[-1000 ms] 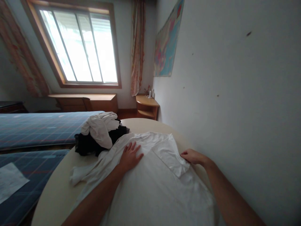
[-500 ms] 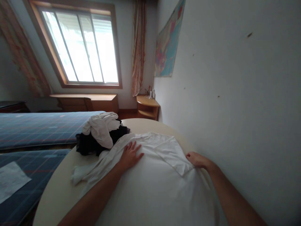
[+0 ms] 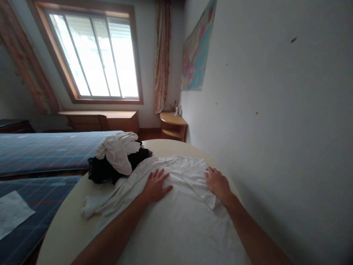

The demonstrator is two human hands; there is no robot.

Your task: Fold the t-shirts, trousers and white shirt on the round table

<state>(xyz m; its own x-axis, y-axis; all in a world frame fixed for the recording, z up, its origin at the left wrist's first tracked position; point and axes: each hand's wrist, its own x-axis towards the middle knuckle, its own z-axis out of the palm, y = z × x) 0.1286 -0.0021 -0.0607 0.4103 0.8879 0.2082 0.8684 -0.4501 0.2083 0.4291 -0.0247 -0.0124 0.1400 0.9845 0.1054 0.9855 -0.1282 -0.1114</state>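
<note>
A white shirt (image 3: 182,221) lies spread over the round table. Its left sleeve (image 3: 95,206) stretches out to the left, while the right sleeve (image 3: 197,180) is folded inward over the body. My left hand (image 3: 156,185) rests on the upper part of the shirt with its fingers spread. On the right, my right hand (image 3: 217,182) lies over the folded sleeve at the shirt's edge, fingers slightly bent and a little apart, with nothing seen gripped. My forearms cover parts of the shirt's sides.
Black and white clothes (image 3: 116,156) are heaped on the far left of the cream round table (image 3: 60,224). A wall (image 3: 289,147) runs close along the right. Mattresses (image 3: 52,151) with a paper sheet (image 3: 13,213) are on the left; a corner shelf (image 3: 173,118) stands behind.
My right hand has moved left from the shirt's right edge onto the folded sleeve, and its closed fingers have loosened. My left hand has shifted slightly right and down.
</note>
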